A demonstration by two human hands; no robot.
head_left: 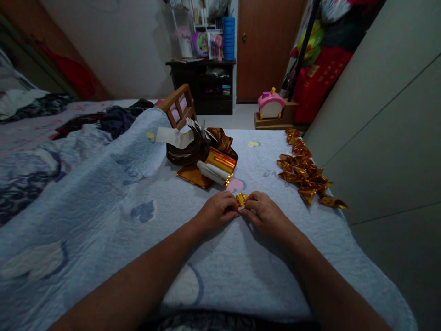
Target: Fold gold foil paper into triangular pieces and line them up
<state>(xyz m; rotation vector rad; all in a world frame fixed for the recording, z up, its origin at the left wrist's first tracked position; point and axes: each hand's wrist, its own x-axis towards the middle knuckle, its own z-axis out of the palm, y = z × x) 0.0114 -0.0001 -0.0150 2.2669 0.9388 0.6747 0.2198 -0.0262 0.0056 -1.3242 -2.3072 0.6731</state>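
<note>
A small piece of gold foil paper (242,198) with a white edge is pinched between my two hands, just above the blue bedspread. My left hand (220,208) has its fingers closed on the paper's left side. On the other side, my right hand (263,210) grips it with thumb and fingers, which hide part of it. Beyond my hands lies a heap of gold foil paper sheets (220,160), some rolled, with white backs showing. Over to the right is a pile of folded gold paper pieces (303,172) with pointed ends.
The patterned blue bedspread (144,248) covers the surface under my arms. A wooden rail (179,105) stands behind the heap. Farther back are a dark cabinet (203,85) and a pink toy (271,105). A pale panel (386,115) borders the right side.
</note>
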